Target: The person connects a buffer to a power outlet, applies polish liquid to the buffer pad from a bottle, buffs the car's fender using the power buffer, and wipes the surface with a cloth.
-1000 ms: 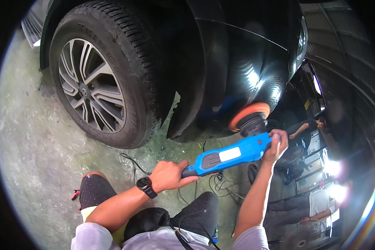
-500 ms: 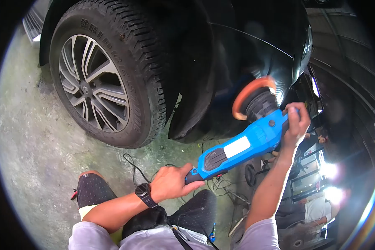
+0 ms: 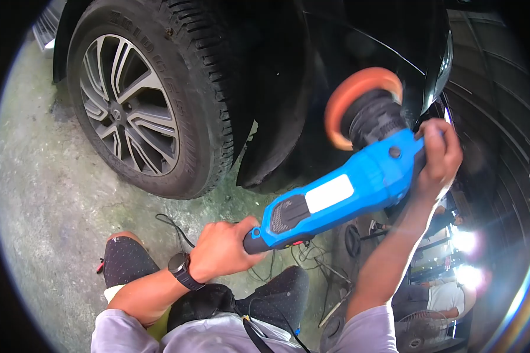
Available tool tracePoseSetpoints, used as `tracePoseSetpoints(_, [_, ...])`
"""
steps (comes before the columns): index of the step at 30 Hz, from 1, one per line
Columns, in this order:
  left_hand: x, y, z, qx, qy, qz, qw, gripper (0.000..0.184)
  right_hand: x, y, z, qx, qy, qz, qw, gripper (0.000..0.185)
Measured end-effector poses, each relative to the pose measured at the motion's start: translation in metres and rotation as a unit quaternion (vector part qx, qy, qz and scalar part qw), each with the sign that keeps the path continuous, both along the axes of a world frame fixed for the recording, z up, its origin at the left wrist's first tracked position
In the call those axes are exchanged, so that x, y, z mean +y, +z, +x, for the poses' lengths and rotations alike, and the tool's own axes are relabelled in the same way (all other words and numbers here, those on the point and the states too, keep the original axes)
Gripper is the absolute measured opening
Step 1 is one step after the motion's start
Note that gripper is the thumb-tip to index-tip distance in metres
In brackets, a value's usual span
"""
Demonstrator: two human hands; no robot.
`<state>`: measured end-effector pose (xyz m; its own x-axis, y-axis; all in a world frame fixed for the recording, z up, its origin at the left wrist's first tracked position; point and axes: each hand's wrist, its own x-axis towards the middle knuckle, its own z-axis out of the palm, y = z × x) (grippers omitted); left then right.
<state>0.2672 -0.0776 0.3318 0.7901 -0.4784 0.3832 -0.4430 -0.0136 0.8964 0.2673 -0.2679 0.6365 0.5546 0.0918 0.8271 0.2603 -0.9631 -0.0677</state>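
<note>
A blue power polisher [image 3: 359, 182] with a round orange pad [image 3: 365, 100] lies slantwise across the middle of the view. My left hand [image 3: 227, 250] is wrapped round its rear handle, a black watch [image 3: 182, 270] on the wrist. Round the black grip near the polisher's head, my right hand [image 3: 439, 153] has its fingers curled. The pad is beside the black car's front panel [image 3: 359, 35]; whether it touches the panel I cannot tell.
The car's wheel [image 3: 129, 112] stands on the concrete floor [image 3: 47, 206] at the left. Cables [image 3: 315, 259] lie on the floor below the polisher. At the lower right are a fan [image 3: 418, 335], a person in a light shirt [image 3: 444, 297] and bright lamps.
Both hands still hold the polisher. Its head and my right hand have moved up and right, and it appears larger. The bright reflections beside the pad are gone from the panel.
</note>
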Motion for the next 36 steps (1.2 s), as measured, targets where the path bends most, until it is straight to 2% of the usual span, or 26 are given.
tracePoseSetpoints(2, [-0.002,-0.016,-0.001,-0.016,-0.002,0.023,1.0,0.031,-0.033,-0.023,-0.007,-0.013,0.006,-0.005,1.0,0.03])
tracePoseSetpoints(11, [-0.021,-0.105,0.007,-0.014,-0.018,0.172,0.985,0.032,-0.084,-0.158,-0.046,-0.021,0.006,0.088,0.996,0.024])
tracePoseSetpoints(13, [-0.028,-0.129,0.008,-0.018,-0.017,0.184,0.983,0.033,-0.091,-0.18,-0.051,-0.02,0.006,0.08,0.997,0.024])
tracePoseSetpoints(15, [-0.029,-0.137,0.011,-0.02,-0.015,0.194,0.981,0.034,-0.092,-0.193,-0.051,-0.014,0.028,0.122,0.992,0.024])
tracePoseSetpoints(16, [-0.028,-0.137,0.012,-0.016,-0.019,0.192,0.981,0.035,-0.087,-0.189,-0.05,-0.014,0.029,0.121,0.992,0.024])
tracePoseSetpoints(18, [-0.026,-0.133,0.014,-0.011,-0.024,0.19,0.982,0.036,-0.077,-0.174,-0.046,-0.04,0.009,0.045,0.998,0.022])
tracePoseSetpoints(19, [-0.021,-0.119,0.015,-0.015,-0.024,0.164,0.986,0.037,-0.07,-0.162,-0.046,-0.037,0.01,0.09,0.995,0.023])
tracePoseSetpoints(26, [0.004,-0.04,0.016,-0.014,-0.031,0.031,0.999,0.035,-0.011,-0.043,-0.013,-0.028,-0.029,0.008,0.999,0.028])
tracePoseSetpoints(28, [0.007,-0.03,0.018,-0.005,-0.021,-0.01,1.0,0.037,0.031,-0.023,0.0,-0.018,0.01,0.049,0.999,0.03])
tracePoseSetpoints(30, [0.011,-0.024,0.024,0.004,-0.011,-0.046,0.999,0.038,0.061,0.0,0.01,-0.022,-0.021,-0.049,0.998,0.031])
tracePoseSetpoints(32, [0.017,-0.021,0.035,0.006,0.018,-0.143,0.989,0.041,0.078,0.017,0.021,-0.013,-0.015,-0.054,0.998,0.033])
tracePoseSetpoints(34, [0.026,-0.019,0.046,0.009,0.022,-0.147,0.989,0.045,0.088,0.029,0.033,-0.017,0.097,-0.177,0.979,0.031])
tracePoseSetpoints(36, [0.032,-0.02,0.055,-0.012,0.048,-0.194,0.98,0.047,0.085,0.037,0.031,-0.013,0.032,-0.371,0.928,0.029])
